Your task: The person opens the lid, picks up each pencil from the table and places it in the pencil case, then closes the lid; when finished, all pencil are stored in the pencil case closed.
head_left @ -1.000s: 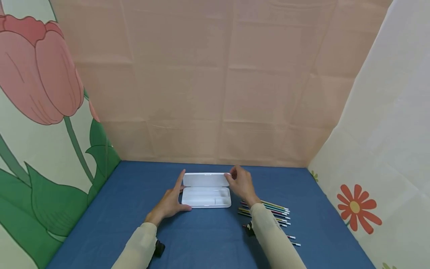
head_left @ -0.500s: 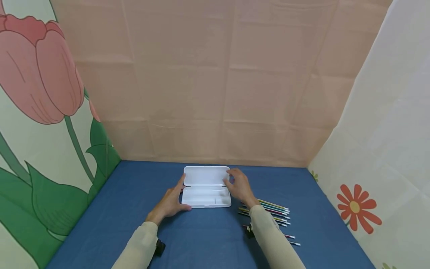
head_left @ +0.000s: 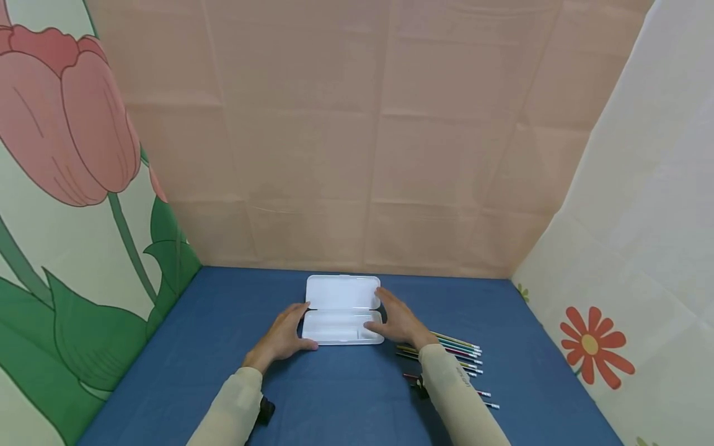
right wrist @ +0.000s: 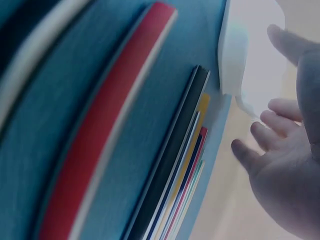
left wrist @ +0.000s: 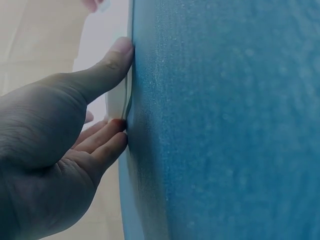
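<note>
The white case (head_left: 330, 334) lies on the blue cloth (head_left: 334, 402), its lid (head_left: 343, 292) tipped back along its far side; the left hand (head_left: 281, 334) spreads around the case's left end, thumb on its near edge, fingers against its side; the right hand (head_left: 401, 321) spreads by its right end, thumb over its rim, contact unclear; pencils (right wrist: 172, 150) lie right of the case, partly behind the right sleeve (head_left: 460, 393).

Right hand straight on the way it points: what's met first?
The right hand would probably meet the open lid of the white case first, at its right edge; any gap is unclear.
</note>
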Available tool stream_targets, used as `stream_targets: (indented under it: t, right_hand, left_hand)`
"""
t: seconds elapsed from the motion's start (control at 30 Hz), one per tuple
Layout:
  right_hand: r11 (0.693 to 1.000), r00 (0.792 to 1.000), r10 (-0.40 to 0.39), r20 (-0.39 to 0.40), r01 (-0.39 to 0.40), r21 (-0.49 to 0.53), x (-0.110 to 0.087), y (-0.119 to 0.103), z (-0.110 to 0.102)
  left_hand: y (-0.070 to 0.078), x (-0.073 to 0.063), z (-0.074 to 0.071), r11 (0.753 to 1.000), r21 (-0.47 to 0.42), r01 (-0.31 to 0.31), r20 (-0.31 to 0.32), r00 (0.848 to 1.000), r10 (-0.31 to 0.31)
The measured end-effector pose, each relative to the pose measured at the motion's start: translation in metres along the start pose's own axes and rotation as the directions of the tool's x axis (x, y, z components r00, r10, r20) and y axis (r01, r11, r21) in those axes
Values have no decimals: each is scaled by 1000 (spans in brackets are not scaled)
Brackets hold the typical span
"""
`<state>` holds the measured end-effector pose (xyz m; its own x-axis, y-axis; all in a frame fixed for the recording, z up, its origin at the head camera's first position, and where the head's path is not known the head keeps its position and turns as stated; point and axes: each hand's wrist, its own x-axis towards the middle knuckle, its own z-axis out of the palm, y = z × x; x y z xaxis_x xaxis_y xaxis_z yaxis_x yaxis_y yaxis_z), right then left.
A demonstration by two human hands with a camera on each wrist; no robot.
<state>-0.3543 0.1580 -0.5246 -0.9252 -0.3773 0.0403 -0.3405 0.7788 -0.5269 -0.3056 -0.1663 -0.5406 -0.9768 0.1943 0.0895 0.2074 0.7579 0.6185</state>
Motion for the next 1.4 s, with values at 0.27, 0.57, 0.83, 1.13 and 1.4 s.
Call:
stream_targets:
  t: [0.27, 0.57, 0.83, 1.13, 1.4]
  right_hand:
    - [996, 992, 44, 122, -34, -83, -3, 5, 1]
    - [994, 985, 70, 159, -56, -90, -3, 6, 1]
    - [997, 984, 63, 165, -54, -57, -3, 7, 3]
    - [998, 984, 57, 169, -50, -46, -2, 7, 4]
    - [998, 987, 55, 152, -48, -49, -2, 7, 4]
  left_hand:
    - [2, 2, -1, 1000, 23, 2, 20, 1000, -3]
    - [2, 3, -3, 1000, 8, -8, 41, 999, 8]
    - [2, 1, -3, 1000, 17, 13, 26, 1000, -13]
    - [4, -4, -1, 998, -14, 56, 42, 998, -55]
    - [5, -4, 0, 998, -43, 55, 38, 998, -53]
